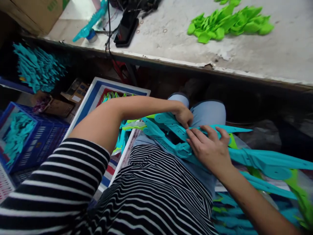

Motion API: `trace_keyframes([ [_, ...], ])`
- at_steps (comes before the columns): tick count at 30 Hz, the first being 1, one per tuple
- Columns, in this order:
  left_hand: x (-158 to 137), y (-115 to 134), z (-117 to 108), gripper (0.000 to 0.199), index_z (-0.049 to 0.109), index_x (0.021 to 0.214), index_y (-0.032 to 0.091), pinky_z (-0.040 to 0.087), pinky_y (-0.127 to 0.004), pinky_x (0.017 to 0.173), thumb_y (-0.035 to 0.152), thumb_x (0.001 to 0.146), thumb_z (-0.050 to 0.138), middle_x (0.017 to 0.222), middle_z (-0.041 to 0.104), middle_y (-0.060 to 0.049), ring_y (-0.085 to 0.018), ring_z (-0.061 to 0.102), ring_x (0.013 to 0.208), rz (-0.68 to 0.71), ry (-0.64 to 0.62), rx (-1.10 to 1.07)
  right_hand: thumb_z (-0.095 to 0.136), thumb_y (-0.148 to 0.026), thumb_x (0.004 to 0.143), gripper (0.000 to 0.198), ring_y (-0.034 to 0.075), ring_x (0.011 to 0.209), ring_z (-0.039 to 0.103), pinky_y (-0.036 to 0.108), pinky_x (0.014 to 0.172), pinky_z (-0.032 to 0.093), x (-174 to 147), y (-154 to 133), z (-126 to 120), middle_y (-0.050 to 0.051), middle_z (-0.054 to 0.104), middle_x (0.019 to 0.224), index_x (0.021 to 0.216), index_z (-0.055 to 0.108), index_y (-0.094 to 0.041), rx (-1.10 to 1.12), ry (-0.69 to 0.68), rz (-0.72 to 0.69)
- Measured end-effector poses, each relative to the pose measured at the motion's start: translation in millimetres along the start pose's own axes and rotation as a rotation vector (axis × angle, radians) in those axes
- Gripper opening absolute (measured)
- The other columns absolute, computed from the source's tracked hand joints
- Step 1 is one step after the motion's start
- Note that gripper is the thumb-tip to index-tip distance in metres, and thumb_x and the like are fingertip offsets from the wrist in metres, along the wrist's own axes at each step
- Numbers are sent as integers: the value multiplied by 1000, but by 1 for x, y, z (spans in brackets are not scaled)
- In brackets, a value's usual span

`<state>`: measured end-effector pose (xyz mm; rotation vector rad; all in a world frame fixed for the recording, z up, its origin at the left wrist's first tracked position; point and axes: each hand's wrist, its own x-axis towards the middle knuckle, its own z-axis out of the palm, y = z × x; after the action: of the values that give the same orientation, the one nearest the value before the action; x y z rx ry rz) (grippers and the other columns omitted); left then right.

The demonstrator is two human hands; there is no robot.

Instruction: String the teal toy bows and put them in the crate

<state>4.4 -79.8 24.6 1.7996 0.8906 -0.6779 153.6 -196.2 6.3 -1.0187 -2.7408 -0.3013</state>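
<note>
Across my lap lies a long teal plastic piece (pixel 168 138), with an angular body, an open gap in its middle and a pointed end to the right. My left hand (pixel 184 115) is closed, its fingertips pinching down on the upper edge. Right beside it, my right hand (pixel 211 147) lies over the piece with bent fingers gripping it, the thumb side near the left fingertips. What is under both sets of fingers is hidden. More teal pieces with lime-green parts (pixel 266 161) lie to the right of my right hand.
A worktable (pixel 168 49) runs ahead, bearing a heap of lime-green parts (pixel 230 24), a black phone (pixel 126 29) and a teal piece (pixel 91 23). On the left stand a white-rimmed tray (pixel 97 80) with assembled pieces and a blue crate (pixel 31 137) of teal parts.
</note>
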Motion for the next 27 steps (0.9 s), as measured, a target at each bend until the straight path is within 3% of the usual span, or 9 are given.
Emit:
trace_keyframes([
  [4,2,4,-4,25,74,79,13,35,-22,88,6,66,53,65,62,5,-18,49,93,10,-40,25,37,-27,96,32,25,87,53,38,84,28,10,4,4,12,67,84,108,61,-10,16,-144,-92],
  [8,1,7,-5,22,74,74,16,36,-22,85,7,63,57,61,60,6,-18,51,93,-29,9,0,40,-36,94,35,25,75,55,34,69,29,22,9,9,12,66,76,100,63,-11,63,-284,-47],
  [14,3,-2,-13,14,74,82,14,38,-29,89,15,71,64,72,64,3,-20,51,96,6,28,37,30,-41,98,44,21,80,58,31,70,32,16,-8,24,9,71,85,103,66,-17,321,-311,-68],
  [16,-1,-4,-18,21,72,93,14,38,-31,91,15,73,66,82,67,2,-19,50,95,49,98,86,30,-39,99,44,21,81,58,32,70,31,14,-13,31,9,71,86,106,66,-15,318,-292,-78],
  [19,-25,-2,-18,32,65,111,17,37,-32,94,16,79,65,102,67,-1,-18,50,98,106,314,183,32,-38,98,45,22,77,57,33,67,26,13,-17,39,11,71,80,110,66,-11,252,-270,-40],
  [21,-51,1,-6,33,62,118,17,39,-32,93,22,85,59,112,64,-5,-20,51,102,123,458,235,33,-39,98,45,21,73,56,32,65,24,13,-16,43,11,70,75,109,66,-12,227,-286,-19],
  [23,-80,5,21,35,60,120,13,41,-34,91,30,91,52,118,61,-11,-24,54,105,120,542,290,32,-39,98,45,20,70,56,32,63,22,13,-15,44,9,69,71,107,67,-13,221,-296,-11],
  [27,-116,5,111,52,56,125,13,43,-41,89,47,86,58,120,60,-17,-31,55,108,48,502,361,32,-38,99,45,19,65,55,32,63,24,14,-13,41,7,67,64,104,68,-13,196,-191,-3],
])
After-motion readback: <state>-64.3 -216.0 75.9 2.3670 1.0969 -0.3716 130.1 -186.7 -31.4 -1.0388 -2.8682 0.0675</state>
